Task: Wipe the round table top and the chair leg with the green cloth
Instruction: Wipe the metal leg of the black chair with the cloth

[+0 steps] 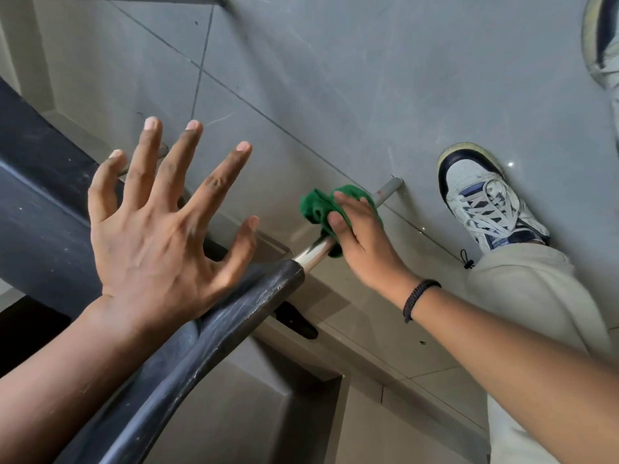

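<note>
My right hand point(360, 242) grips the green cloth point(318, 205), which is wrapped around the shiny metal chair leg point(313, 251). The leg slants from the black chair frame point(234, 316) down to its grey foot point(390, 189) on the floor. The cloth sits on the lower half of the leg, near the foot. My left hand point(157, 226) hovers above the black chair with all fingers spread wide, holding nothing. The round table top is not in view.
The floor is grey tile point(335, 78) with dark grout lines. My shoe point(485, 199) stands just right of the leg's foot, with a beige trouser leg above it. Another shoe point(603, 38) shows at the top right. A second chair leg point(160, 152) lies behind my left fingers.
</note>
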